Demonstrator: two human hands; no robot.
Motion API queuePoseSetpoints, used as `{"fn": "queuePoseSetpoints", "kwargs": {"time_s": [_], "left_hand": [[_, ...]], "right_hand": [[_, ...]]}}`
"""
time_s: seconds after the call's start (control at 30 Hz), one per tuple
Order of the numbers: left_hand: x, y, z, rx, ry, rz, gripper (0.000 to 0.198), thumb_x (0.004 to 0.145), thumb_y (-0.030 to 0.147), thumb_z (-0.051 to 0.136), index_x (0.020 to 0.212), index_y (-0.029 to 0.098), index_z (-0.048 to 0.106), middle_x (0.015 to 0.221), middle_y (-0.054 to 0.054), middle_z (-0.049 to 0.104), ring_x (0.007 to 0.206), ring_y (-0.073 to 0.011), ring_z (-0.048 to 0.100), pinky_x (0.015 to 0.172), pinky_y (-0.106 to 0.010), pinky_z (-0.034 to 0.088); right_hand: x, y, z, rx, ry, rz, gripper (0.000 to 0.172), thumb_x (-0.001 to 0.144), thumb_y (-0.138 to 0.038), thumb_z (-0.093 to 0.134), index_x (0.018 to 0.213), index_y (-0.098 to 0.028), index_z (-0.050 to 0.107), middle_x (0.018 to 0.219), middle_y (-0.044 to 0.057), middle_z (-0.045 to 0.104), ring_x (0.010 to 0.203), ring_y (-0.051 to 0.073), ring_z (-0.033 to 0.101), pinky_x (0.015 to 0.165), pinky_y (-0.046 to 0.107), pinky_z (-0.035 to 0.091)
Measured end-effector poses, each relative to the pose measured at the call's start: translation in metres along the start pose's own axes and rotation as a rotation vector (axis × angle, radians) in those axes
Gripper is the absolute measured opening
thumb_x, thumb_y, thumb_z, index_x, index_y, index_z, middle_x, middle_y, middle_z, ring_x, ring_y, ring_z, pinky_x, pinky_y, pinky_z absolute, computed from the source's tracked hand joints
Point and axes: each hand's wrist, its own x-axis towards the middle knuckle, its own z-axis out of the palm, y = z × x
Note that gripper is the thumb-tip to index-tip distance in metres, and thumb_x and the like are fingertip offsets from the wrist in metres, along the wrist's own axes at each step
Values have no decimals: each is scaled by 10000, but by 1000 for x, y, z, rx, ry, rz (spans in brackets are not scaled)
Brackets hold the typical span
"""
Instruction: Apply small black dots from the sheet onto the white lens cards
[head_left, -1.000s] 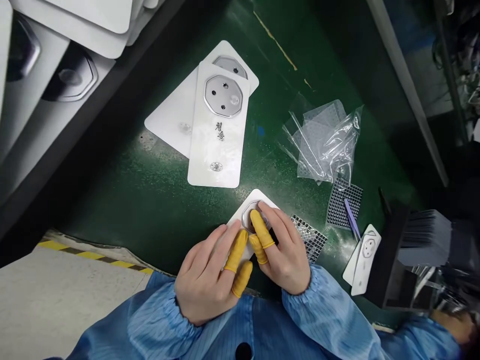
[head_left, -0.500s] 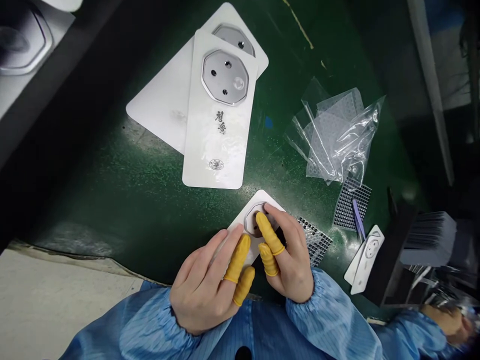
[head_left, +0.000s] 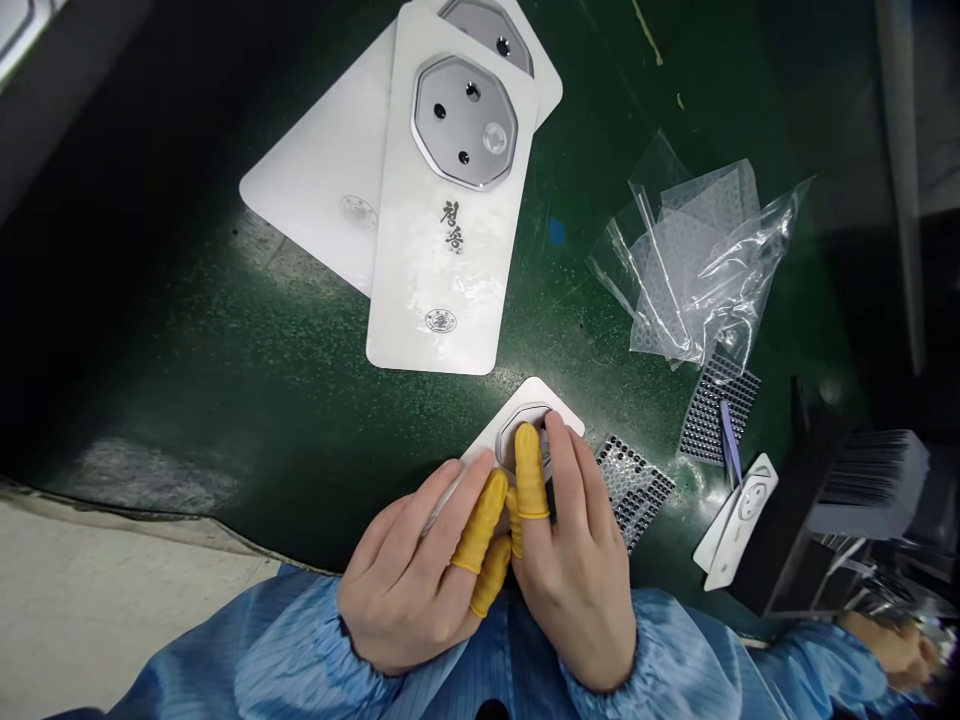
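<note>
A small white rounded panel point(head_left: 534, 392) with a silver octagonal picture lies tilted between my hands, its lower part covered by them. My left hand point(head_left: 420, 580) is closed on its left edge, with yellow finger cots on the thumb and index finger. My right hand point(head_left: 574, 565) presses its index fingertip, in a yellow cot, onto the octagon; its thumb is partly hidden by the panel's near edge. A sheet of small dark round stick-on dots point(head_left: 634, 490) lies just right of my right hand.
Two larger white panels point(head_left: 442, 270) overlap at the back. Clear plastic bags point(head_left: 697, 265) lie to the right, above another dotted sheet point(head_left: 712, 420) with purple tweezers point(head_left: 730, 440). Small white panels point(head_left: 739, 530) rest beside a dark rack point(head_left: 795, 540). Another person's hand point(head_left: 889, 650) shows at far right.
My right hand has turned more upright, its thumb now tucked closer to my left hand. The dotted sheet beside it shows more. The view has shifted slightly; the left hand keeps its hold.
</note>
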Motion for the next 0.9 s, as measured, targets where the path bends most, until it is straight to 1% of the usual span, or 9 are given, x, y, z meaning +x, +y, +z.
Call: {"fn": "queuePoseSetpoints", "kwargs": {"time_s": [0.07, 0.17, 0.33, 0.5, 0.57, 0.67, 0.73, 0.8, 0.9], "left_hand": [[1, 0, -1, 2, -3, 1, 232, 779, 177, 603, 936, 59, 726, 1020, -134, 762, 977, -264, 669, 749, -345, 484], [2, 0, -1, -2, 6, 10, 225, 810, 205, 595, 921, 59, 726, 1003, -142, 765, 967, -266, 670, 746, -347, 479], [2, 0, 1, -1, 18, 5, 192, 809, 232, 623, 871, 80, 722, 1003, -135, 766, 964, -263, 674, 740, -341, 480], [2, 0, 1, 2, 18, -1, 184, 805, 246, 634, 854, 91, 720, 1013, -131, 764, 956, -263, 678, 736, -343, 480], [2, 0, 1, 2, 18, 2, 181, 795, 253, 652, 846, 92, 716, 1016, -133, 764, 953, -266, 680, 730, -345, 483], [2, 0, 1, 4, 17, 6, 186, 774, 268, 686, 849, 100, 711, 1037, -130, 760, 954, -273, 682, 717, -348, 486], [1, 0, 1, -1, 15, 7, 181, 761, 276, 704, 839, 113, 707, 1054, -125, 756, 960, -274, 682, 714, -349, 487], [1, 0, 1, -2, 16, 9, 170, 758, 280, 704, 823, 122, 702, 1058, -123, 755, 962, -274, 681, 713, -349, 488], [1, 0, 1, 0, 20, 9, 167, 764, 274, 690, 821, 118, 700, 1043, -126, 759, 955, -272, 679, 707, -349, 487]], "right_hand": [[1, -2, -3, -14, -15, -10, 426, 919, -73, 406, 1335, -19, 485, 1378, 266, 486, 1345, 389, 392, 970, 536, 525], [2, 4, -3, 18, -4, -54, 421, 919, -92, 412, 1321, 6, 490, 1362, 276, 492, 1312, 402, 413, 953, 556, 526], [4, 14, -5, 26, 25, -80, 399, 933, -126, 403, 1307, -41, 513, 1343, 231, 519, 1249, 363, 455, 937, 535, 523], [6, 20, -5, -6, 25, -167, 397, 912, -94, 404, 1282, -18, 528, 1327, 236, 517, 1227, 361, 454, 934, 509, 507], [7, 27, -3, 66, 45, -178, 409, 896, -85, 416, 1287, -41, 525, 1317, 217, 520, 1221, 349, 452, 936, 506, 502], [8, 40, 2, 280, 72, -156, 439, 878, -92, 427, 1308, -114, 511, 1305, 171, 515, 1194, 305, 468, 944, 496, 494], [8, 45, 4, 397, 65, -127, 452, 884, -117, 429, 1331, -155, 491, 1318, 154, 495, 1191, 293, 470, 951, 507, 479], [8, 47, 4, 450, 56, -101, 466, 891, -130, 426, 1354, -172, 469, 1335, 149, 481, 1199, 297, 463, 959, 524, 463], [8, 46, 3, 479, 64, -102, 478, 884, -124, 424, 1358, -173, 465, 1333, 150, 482, 1202, 303, 464, 957, 535, 455]]}}
